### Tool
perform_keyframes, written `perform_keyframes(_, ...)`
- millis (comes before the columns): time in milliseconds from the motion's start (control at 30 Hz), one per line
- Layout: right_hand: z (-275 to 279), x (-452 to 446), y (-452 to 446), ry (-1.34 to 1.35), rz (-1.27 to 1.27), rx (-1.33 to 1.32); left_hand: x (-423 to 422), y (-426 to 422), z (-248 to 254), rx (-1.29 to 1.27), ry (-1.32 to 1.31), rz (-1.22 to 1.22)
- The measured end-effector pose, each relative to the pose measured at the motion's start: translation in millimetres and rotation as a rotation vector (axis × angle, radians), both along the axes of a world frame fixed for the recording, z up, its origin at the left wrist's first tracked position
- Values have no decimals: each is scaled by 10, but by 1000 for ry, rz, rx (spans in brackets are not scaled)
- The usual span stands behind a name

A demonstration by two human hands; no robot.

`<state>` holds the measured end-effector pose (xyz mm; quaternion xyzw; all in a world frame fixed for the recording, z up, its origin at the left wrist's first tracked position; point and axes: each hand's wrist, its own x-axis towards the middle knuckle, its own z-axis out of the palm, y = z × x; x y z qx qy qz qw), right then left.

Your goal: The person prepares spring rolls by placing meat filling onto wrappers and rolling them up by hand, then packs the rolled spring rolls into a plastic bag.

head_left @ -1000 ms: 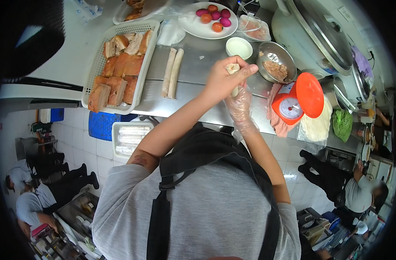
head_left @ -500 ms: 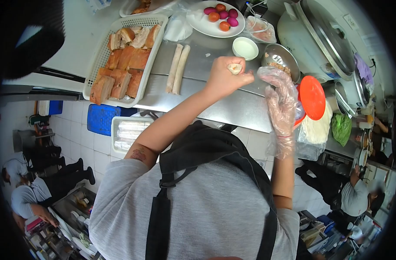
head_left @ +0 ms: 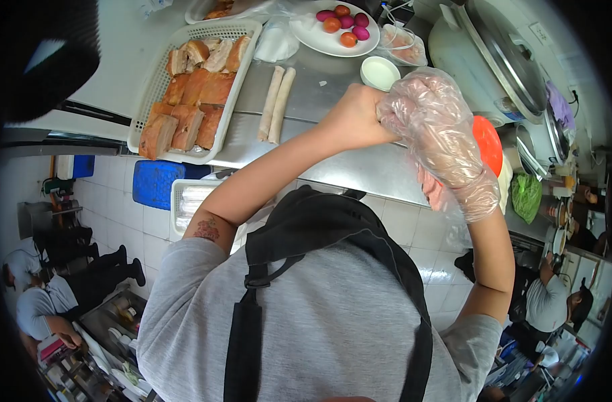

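Observation:
My left hand (head_left: pixel 359 119), bare, is closed in a fist over the steel counter. The pale dough piece seen in it in the earlier frames is hidden now. Against its thumb side presses my right hand (head_left: pixel 430 117) in a clear plastic glove, fingers bunched; whatever they hold is out of sight. A white bowl of pale contents (head_left: pixel 380 73) stands just beyond both hands. The steel bowl of minced filling is covered by the glove. Two long pale rolls (head_left: pixel 276 105) lie side by side left of my hands.
A white basket (head_left: pixel 235 90) of cooked meat slabs is at the left. Behind are a plate (head_left: pixel 313 41) of red and purple items and a large lidded pot (head_left: pixel 460 63). An orange scale pan (head_left: pixel 488 144) and green bag (head_left: pixel 526 197) sit right. Co-workers (head_left: pixel 546 305) stand farther off.
My gloved right hand went from my left hand to beside the steel bowl, then came back against the left fist. The dough piece in my left hand has gone from view.

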<state>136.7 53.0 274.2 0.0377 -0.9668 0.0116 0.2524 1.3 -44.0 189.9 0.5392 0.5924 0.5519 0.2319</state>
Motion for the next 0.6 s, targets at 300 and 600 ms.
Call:
perform_keyframes(300,110,23,3,-2,-55,-138,10,56,-131,83,-62,72)
perform_keyframes(600,-104,247,-89,-65,-157,-383,-4,109,5,172,-96,130)
